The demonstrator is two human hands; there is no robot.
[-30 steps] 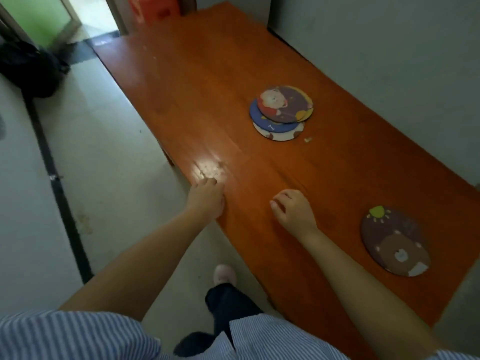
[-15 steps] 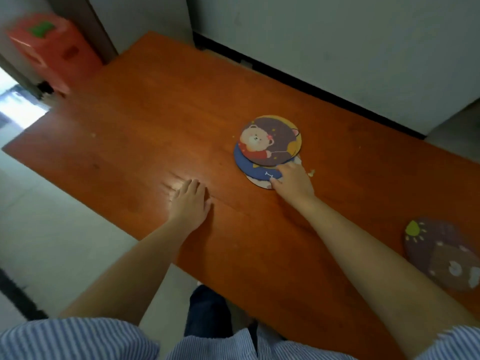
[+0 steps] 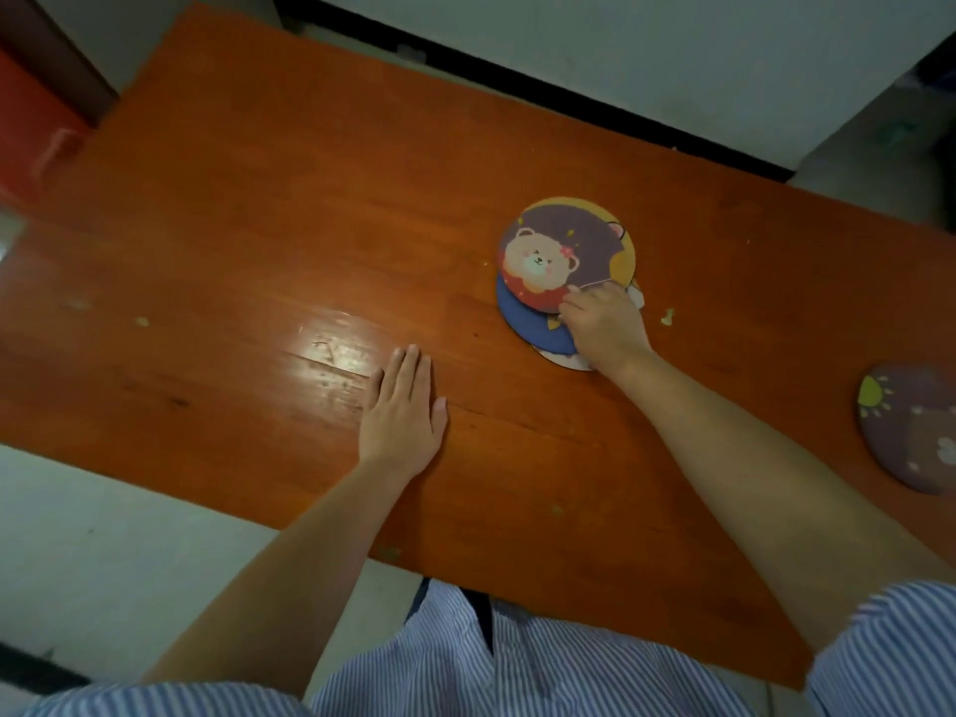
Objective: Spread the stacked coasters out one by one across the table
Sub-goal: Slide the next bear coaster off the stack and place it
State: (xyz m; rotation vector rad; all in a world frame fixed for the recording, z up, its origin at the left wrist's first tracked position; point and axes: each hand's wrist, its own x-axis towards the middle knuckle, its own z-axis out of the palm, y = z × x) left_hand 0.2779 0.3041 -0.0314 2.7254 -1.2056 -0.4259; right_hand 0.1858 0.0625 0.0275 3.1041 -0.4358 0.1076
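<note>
Head view: at the far left edge a red object (image 3: 31,132) is seen beyond the corner of the orange-brown wooden table (image 3: 269,209), its form too cropped to be told. A glossy patch of reflected light is seen on the table's near-left part, and just to the right of it the left hand (image 3: 403,411) is laid flat on the wood, palm down, fingers straight and close together, with nothing held. To the right and farther from the body, the stack of coasters (image 3: 564,282) is found on the middle of the table, well apart from the left hand. Three round layers are fanned out toward the near side: the bear coaster (image 3: 558,251) on top, with a yellow rim and a cartoon bear in red, a blue coaster (image 3: 527,323) beneath it, and a white coaster (image 3: 561,360) of which only a thin near edge is shown. The right hand (image 3: 605,323) is placed over the near-right part of the stack, and its fingertips (image 3: 571,302) are curled against the near edge of the bear coaster; whether that edge is pinched or only touched cannot be told. A small pale crumb (image 3: 667,317) is seen on the wood just beside that hand. Far to the right, well apart from the stack, a purple coaster (image 3: 910,432) with a yellow sun is laid alone, cut by the frame edge.
</note>
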